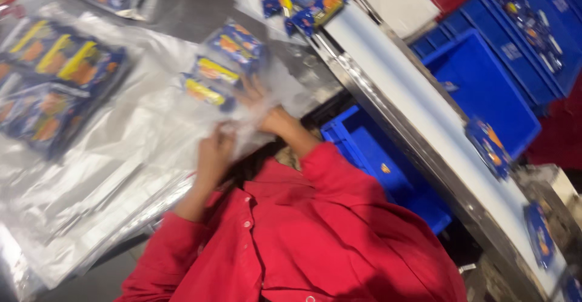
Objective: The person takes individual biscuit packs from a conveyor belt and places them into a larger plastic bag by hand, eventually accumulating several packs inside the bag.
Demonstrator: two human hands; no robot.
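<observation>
Plastic sheets [103, 175]: clear, crinkled film spread out to the left of both hands and beneath them.
Clear bag [251, 117]: pinched between the two hands, its far end stretching away from the fingers; thin, see-through, blurred.
Snack packets [221, 72]: just beyond the right hand, inside the bag's far end; blue wrappers with yellow and orange patches.
Right hand [264, 105]: fingers spread, gripping the bag.
Left hand [213, 153]: closed on the bag's near edge, just beside the right.
</observation>
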